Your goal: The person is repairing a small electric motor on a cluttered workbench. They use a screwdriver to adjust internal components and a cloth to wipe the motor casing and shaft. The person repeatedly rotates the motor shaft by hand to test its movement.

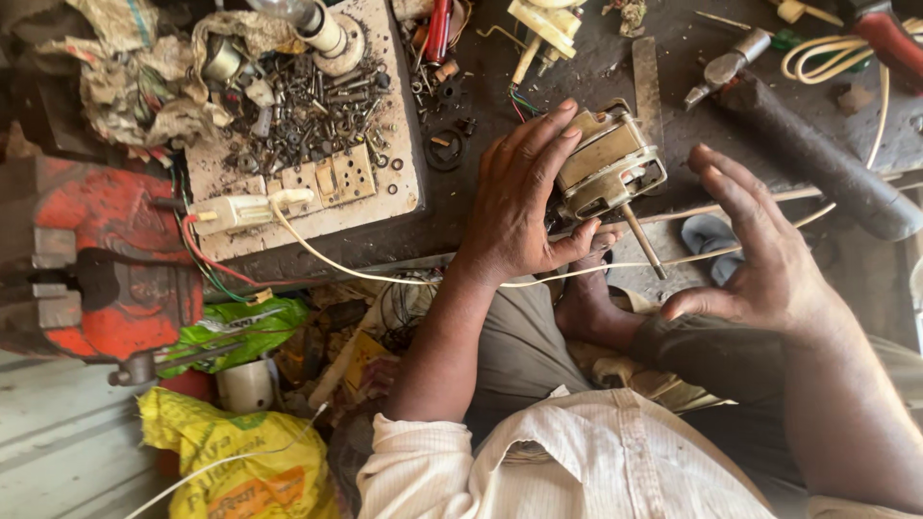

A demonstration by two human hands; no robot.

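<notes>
Motor housing is what our left hand (519, 207) clamps, fingers spread over its near flank and thumb curled beneath, so the small cream-and-metal motor (608, 163) sits pinned at the front edge of the dark tabletop (481, 106). Its shaft (641, 242) sticks out past that edge toward our lap, slanting down and to the right, so the long axis runs from the tabletop out toward our right hand (760, 255). That hand is released, palm turned inward and fingers fanned, holding nothing; it hangs just right of the shaft tip, apart from it, and is the nearer of the two to the free end.

We see a thin pale cable (385, 274) looping under the motor and off to the left, toward a worn switchboard (317, 183) heaped with screws and bolts. A red vise (106, 279) stands well apart at the left. To the right lie a long dark handle (817, 159) and a metal file (646, 82), near the motor's far side. Below the shaft is our knee and bare foot (586, 303), with only a little open room between.
</notes>
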